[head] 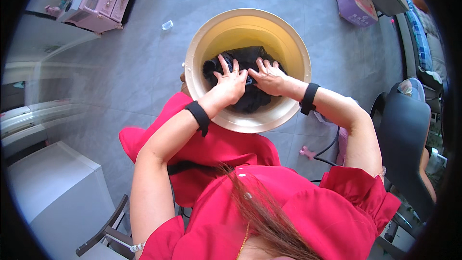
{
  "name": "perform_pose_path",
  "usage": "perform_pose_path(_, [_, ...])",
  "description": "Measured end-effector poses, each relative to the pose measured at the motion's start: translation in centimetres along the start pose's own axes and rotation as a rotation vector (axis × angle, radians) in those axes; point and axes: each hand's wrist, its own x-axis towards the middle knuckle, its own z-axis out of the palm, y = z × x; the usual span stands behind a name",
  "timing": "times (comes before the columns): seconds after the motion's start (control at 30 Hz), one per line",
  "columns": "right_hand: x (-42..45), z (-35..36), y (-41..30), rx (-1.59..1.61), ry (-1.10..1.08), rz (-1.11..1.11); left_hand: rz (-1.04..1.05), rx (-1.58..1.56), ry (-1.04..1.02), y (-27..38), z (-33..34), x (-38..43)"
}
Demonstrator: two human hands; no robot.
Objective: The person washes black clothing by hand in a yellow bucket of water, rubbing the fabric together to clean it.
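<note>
A round cream-coloured plastic tub [249,127], yellowish inside, stands in front of me with shallow water [249,36] in it. Wet, dark cloth [254,99], perhaps a garment, lies bunched at its bottom. Both hands reach over the near rim. My left hand [231,83] rests on the cloth with its fingers spread. Close to it, my right hand [270,77] presses on the cloth, fingers apart and bent, its thumb towards the left one. The palms hide some of the cloth. Each wrist wears a black band.
Grey tiled floor [166,57] surrounds the tub. A small clear plastic piece [167,25] lies left of it. A pink toy cabinet [104,11] is at upper left, a purple box [355,4] at upper right. A dark chair [402,133] stands right; a black cable [328,148] crosses the floor.
</note>
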Motion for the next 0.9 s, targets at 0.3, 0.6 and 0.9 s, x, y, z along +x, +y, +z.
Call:
perform_pose_path(0.3, [7.1, 0.4, 4.9, 0.295, -0.315, 0.094, -0.231, -0.284, -0.06, -2.6, 0.3, 6.0])
perform_pose_path(0.6, [10.4, 2.0, 7.1, 0.232, -0.171, 0.1, -0.378, -0.441, 0.138, -2.6, 0.7, 5.9])
perform_pose_path(0.9, [4.9, -2.3, 4.8, 0.754, -0.083, 0.545, -0.267, -0.467, 0.576, -3.1, 1.4, -0.7])
